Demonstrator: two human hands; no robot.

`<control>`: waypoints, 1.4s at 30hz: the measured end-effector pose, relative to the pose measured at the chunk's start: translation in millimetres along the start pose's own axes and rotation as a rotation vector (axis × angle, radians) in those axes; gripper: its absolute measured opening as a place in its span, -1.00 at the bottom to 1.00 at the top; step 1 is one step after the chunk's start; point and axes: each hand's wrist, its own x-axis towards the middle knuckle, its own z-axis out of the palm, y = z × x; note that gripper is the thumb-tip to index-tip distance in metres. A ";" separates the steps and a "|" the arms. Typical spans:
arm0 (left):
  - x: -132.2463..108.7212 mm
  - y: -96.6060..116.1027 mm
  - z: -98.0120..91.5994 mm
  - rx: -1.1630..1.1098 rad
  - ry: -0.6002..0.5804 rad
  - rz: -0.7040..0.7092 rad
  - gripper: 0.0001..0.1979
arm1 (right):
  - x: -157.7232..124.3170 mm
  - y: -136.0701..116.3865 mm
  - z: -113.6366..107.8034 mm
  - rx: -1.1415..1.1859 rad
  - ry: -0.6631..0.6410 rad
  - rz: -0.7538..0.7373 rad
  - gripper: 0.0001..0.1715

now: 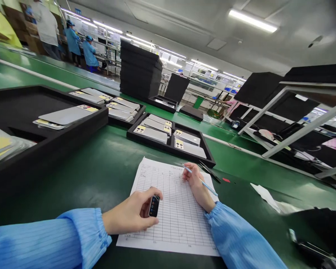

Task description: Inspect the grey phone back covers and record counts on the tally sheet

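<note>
A small black-screened device [154, 206] with a pale edge is gripped between the thumb and fingers of my left hand [131, 211], its lit screen facing up. My right hand [196, 183] is closed on a slim light-blue pen [208, 188] and rests near the top right of a printed form [170, 228]. The form is a ruled grid with handwriting at its upper left. My left hand is over the left part of the same sheet. Dark tweezers [210, 172] lie just beyond my right hand, close to a small red piece [226, 180].
Black trays [212, 161] with flat silver phone back panels [154, 133] stand ahead, and a larger tray [81, 129] is at left. Further back rises a tall stack of black trays [138, 71]. At right are a metal frame [299, 132] and white paper [266, 196]. Several people work behind.
</note>
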 end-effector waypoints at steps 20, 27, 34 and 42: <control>-1.7 1.0 -2.7 0.058 -0.020 -0.028 -0.63 | -6.0 -3.7 2.5 -0.393 0.301 -0.062 -0.64; 0.1 0.4 -3.1 0.082 -0.020 -0.030 -0.63 | -6.0 -4.4 3.9 -0.413 0.283 -0.081 -0.65; -0.4 0.0 -2.9 0.065 -0.032 -0.039 -0.63 | -5.6 -5.2 3.7 -0.417 0.271 -0.081 -0.67; -0.9 -1.9 -2.4 0.054 -0.033 -0.028 -0.62 | -5.0 2.6 -2.2 -0.439 0.325 -0.084 -0.64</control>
